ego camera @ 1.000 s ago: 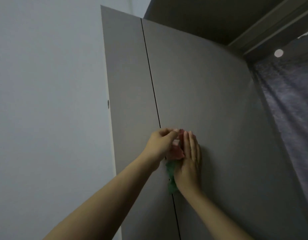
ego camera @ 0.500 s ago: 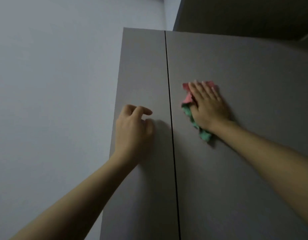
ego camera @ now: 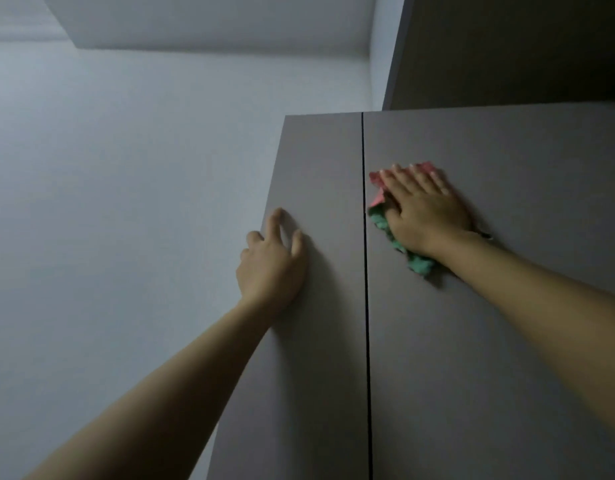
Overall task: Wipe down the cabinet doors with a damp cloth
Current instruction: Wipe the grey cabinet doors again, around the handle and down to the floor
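Crumpled pink-and-green cloth (ego camera: 391, 221) flat against the wide right-hand grey cabinet door (ego camera: 507, 306), in that door's upper left corner, just beside the dark vertical gap (ego camera: 366, 289) between the two doors. Pink part of the cloth at the top, past the fingertips; green part trails below the wrist.

Right hand (ego camera: 425, 213) lies on the cloth, fingers straight and together, palm pressing it to the door. Not curled round it.

Left hand (ego camera: 271, 261) rests on the narrow left-hand grey cabinet door (ego camera: 309, 341), near that door's left edge and below its top corner. Fingers loosely spread, slightly bent, tips on the surface; holds nothing. Both forearms bare.

Against half a second back: right hand and cloth sit at about the same spot on the right door, close to the gap and under the top edge, fingers now pointing more straight up. Left hand has shifted out toward the left edge of its door, and its fingers have spread from a looser curl. A second back both hands were together at the gap, lower on the doors.

Around: pale white wall (ego camera: 126, 202) to the left, a pale ceiling (ego camera: 212, 19) above it, a darker panel (ego camera: 507, 50) above the doors.
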Demonstrator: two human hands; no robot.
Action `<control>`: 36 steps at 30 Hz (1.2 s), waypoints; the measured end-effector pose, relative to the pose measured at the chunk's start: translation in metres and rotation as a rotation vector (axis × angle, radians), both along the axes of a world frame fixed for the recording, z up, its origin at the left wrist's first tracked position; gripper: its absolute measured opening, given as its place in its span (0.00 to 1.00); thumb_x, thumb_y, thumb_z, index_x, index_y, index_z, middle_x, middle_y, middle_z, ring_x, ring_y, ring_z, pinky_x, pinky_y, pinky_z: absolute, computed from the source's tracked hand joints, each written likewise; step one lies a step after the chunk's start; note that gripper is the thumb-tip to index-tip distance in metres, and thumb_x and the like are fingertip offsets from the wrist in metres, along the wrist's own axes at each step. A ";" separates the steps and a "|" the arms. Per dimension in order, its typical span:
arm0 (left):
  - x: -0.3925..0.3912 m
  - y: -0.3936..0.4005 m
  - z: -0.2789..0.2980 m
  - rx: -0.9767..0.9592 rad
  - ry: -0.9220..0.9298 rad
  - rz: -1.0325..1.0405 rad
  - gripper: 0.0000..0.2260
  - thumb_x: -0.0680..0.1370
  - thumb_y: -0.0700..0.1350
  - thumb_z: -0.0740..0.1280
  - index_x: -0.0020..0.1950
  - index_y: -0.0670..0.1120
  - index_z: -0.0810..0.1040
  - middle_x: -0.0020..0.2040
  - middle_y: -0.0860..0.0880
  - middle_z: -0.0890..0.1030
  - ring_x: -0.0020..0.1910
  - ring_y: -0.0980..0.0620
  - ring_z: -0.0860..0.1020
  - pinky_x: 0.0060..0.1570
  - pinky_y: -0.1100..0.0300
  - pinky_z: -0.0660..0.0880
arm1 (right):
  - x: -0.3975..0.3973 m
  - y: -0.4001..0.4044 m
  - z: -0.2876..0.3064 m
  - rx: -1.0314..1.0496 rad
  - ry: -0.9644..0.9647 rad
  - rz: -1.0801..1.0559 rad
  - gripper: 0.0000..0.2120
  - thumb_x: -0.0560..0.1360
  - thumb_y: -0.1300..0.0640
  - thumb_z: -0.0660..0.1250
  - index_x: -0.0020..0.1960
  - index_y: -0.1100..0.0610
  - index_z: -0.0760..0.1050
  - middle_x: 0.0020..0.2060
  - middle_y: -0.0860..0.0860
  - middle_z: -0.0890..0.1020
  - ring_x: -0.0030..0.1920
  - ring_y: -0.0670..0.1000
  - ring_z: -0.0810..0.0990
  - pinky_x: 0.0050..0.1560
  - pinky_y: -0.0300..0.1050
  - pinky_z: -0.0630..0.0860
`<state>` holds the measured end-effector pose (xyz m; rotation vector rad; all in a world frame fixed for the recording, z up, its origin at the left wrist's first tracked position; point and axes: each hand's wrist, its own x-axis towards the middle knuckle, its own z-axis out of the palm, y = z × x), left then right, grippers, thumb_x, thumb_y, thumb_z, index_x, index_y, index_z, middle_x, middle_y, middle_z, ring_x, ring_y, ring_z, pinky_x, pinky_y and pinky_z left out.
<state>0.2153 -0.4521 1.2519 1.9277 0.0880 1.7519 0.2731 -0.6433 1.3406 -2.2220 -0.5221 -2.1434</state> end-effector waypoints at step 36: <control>0.012 0.012 -0.006 0.027 -0.178 -0.152 0.20 0.82 0.55 0.48 0.75 0.60 0.58 0.64 0.43 0.72 0.59 0.42 0.73 0.50 0.54 0.63 | -0.009 0.070 0.024 -0.327 -0.086 0.038 0.24 0.83 0.45 0.43 0.78 0.45 0.48 0.78 0.45 0.50 0.77 0.48 0.47 0.75 0.47 0.42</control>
